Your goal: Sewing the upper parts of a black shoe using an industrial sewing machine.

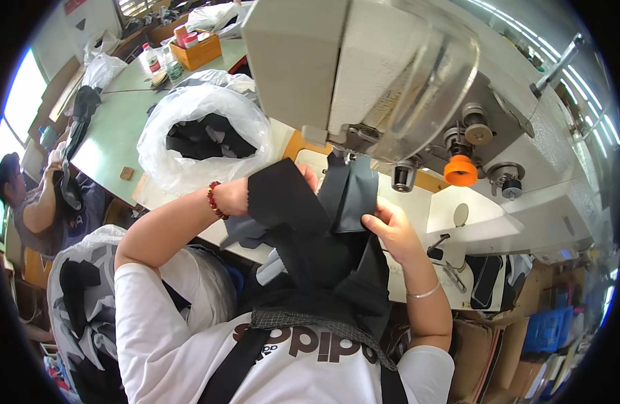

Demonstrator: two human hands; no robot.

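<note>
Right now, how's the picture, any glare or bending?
Head view: the window at far left is blown out white, and glare whitens part of the green table; head view: fisheye bends straight edges, with black corners; head view: black fabric shows little surface detail.

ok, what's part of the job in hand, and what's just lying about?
In use: sewing machine, dark grey fabric, black fabric; probably the white bag.

Lying about, it seems: red-capped bottle, brown box, blue crate.
</note>
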